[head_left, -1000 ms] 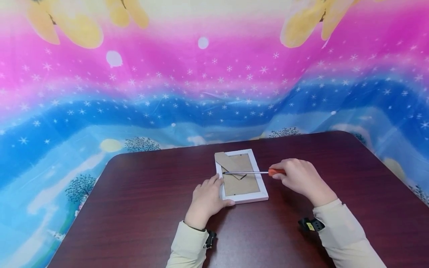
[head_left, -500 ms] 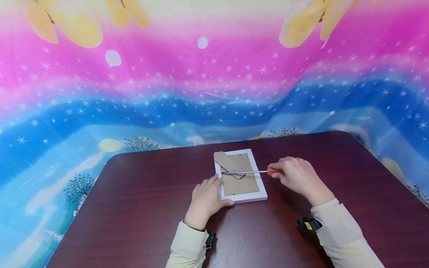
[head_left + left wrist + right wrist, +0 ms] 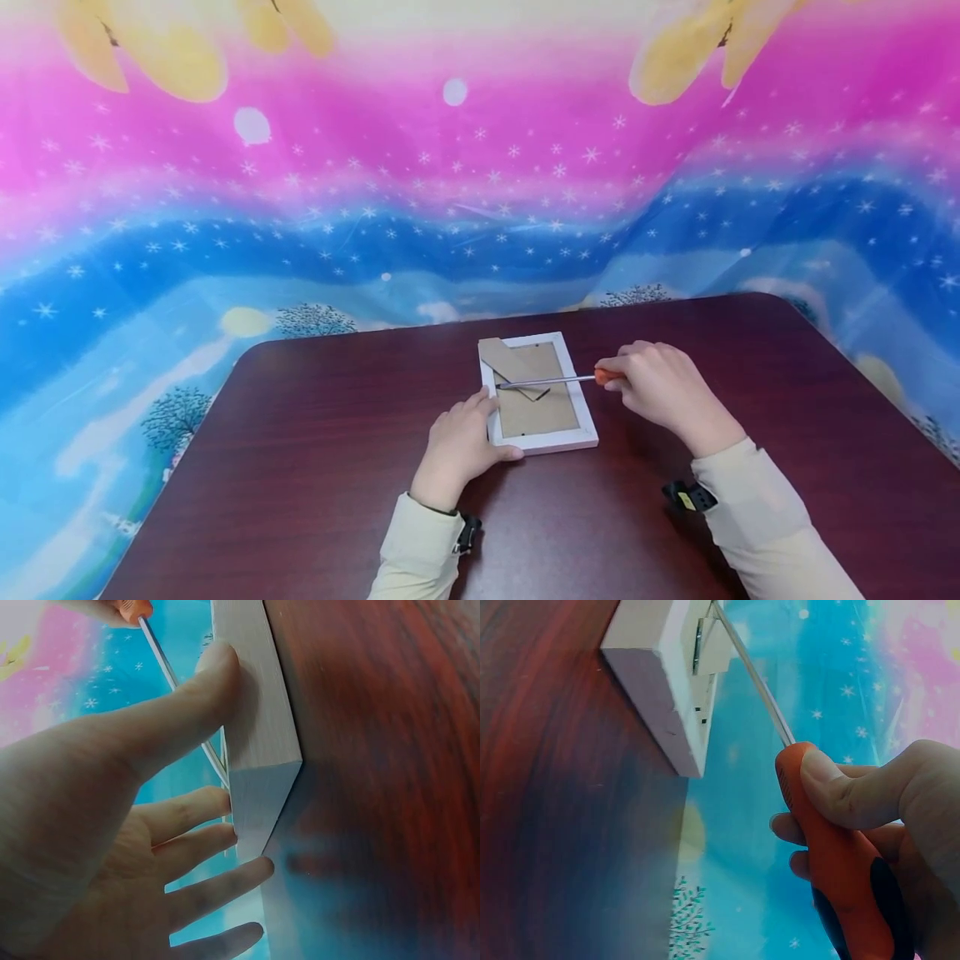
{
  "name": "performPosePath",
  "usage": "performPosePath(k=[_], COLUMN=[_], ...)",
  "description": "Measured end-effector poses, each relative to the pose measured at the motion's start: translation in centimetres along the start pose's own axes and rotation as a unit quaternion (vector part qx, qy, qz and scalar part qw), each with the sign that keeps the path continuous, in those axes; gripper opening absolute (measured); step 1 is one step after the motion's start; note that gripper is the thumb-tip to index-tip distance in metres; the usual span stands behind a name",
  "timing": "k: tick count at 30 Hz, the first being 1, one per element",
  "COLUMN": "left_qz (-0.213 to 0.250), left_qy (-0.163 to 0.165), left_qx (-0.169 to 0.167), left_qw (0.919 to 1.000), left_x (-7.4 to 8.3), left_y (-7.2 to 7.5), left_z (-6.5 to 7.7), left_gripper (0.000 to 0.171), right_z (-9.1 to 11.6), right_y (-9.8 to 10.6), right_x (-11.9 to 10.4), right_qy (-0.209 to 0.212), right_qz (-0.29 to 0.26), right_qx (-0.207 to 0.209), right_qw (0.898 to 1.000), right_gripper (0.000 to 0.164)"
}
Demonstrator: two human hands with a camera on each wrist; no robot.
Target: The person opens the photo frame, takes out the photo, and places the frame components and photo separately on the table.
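A white picture frame (image 3: 587,437) lies face down on the dark table, its brown backing board (image 3: 540,421) and folded stand leg (image 3: 517,365) facing up. With straight fingers, my left hand (image 3: 461,442) touches the frame's left side, while its thumb (image 3: 217,679) presses on the near edge. In my right hand (image 3: 663,387) I grip a screwdriver by its orange and black handle (image 3: 832,855). Its metal shaft (image 3: 555,382) slants down across the stand leg, and the tip meets the inner left edge of the frame, close to my left fingertips.
The reddish-brown table (image 3: 315,467) has rounded far corners. Right behind it hangs a pink and blue cloth (image 3: 420,183) printed with snowflakes and trees. A dark strap with a small device (image 3: 688,497) sits at my right wrist, another (image 3: 468,533) at my left.
My right hand has risen slightly and moved a little left, tilting the screwdriver's handle up while its tip stays at the frame's inner left edge. The left hand and frame hold still.
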State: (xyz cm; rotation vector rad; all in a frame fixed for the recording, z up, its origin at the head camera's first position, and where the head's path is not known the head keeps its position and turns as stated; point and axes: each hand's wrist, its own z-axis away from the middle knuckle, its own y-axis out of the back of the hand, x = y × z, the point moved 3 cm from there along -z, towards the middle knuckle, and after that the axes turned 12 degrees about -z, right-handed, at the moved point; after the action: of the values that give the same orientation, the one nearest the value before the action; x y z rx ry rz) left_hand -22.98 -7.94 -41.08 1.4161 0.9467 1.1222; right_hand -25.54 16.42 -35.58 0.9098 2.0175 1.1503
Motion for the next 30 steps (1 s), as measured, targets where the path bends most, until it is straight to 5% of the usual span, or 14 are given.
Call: performPosePath(k=[16, 30], left_qz=[0.015, 0.024], left_qy=[-0.002, -0.006], left_qx=[0.005, 0.009], left_qw=[0.9999, 0.9996], left_x=[0.0, -0.2], left_y=[0.0, 0.2], left_z=[-0.2, 0.1], left_gripper=[0.086, 0.085], right_z=[-2.3, -4.5], right_y=[2.0, 3.3], right_x=[-2.5, -6.0], right_qy=[0.096, 0.152], right_qz=[0.073, 0.140], right_qx=[-0.002, -0.004], right_qw=[0.993, 0.979], right_gripper=[0.011, 0.019])
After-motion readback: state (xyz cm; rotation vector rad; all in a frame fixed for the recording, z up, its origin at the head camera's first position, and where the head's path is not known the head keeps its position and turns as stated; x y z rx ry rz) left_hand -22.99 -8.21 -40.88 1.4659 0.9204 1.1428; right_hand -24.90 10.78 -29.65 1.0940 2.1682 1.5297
